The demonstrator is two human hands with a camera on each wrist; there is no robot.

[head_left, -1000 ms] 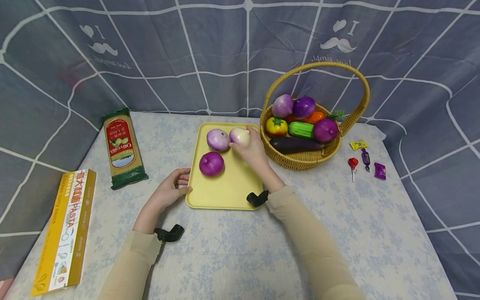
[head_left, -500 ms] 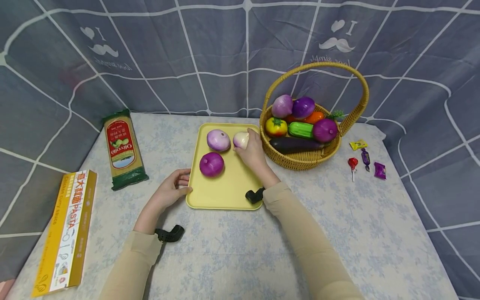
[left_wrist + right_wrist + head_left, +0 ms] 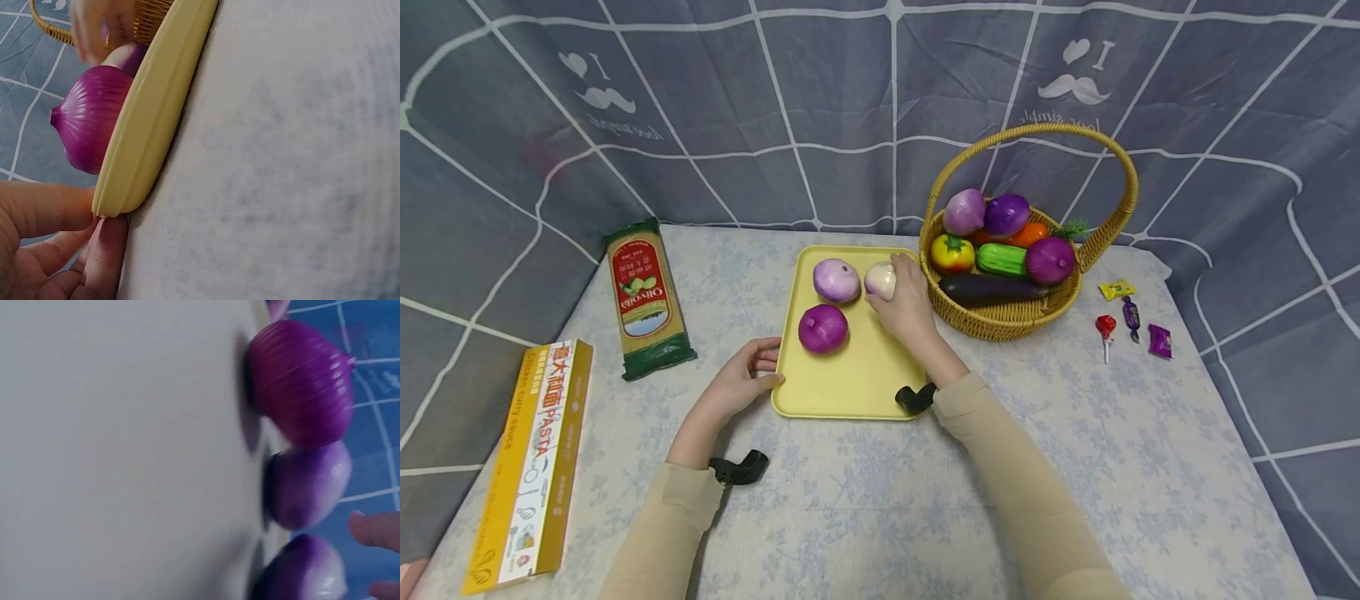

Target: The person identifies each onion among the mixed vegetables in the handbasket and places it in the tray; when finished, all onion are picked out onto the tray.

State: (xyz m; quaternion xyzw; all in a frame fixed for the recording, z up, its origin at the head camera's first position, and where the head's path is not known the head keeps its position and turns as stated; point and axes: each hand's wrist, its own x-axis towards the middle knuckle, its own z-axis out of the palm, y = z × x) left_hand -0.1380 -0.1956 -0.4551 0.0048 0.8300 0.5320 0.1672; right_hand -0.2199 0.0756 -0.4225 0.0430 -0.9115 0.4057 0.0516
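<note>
A yellow tray holds a dark purple onion and two purple-and-white vegetables. One, a pale purple turnip, lies behind the onion. The other, a whiter purple turnip, stands to its right, partly hidden by my right hand. In the right wrist view this turnip rests on the tray, and my fingertips show a gap from it. At the tray's left edge, my left hand pinches the rim between thumb and fingers.
A wicker basket of toy vegetables stands against the tray's right side, its tall handle arching up. Farther right lie a lollipop and wrapped candies. On the left are a pasta packet and a yellow pasta box.
The whiter turnip came down onto the tray, slightly nearer, apart from the other turnip. Over the last half second it stays put while my right wrist shifts a little. My left hand has not moved.
</note>
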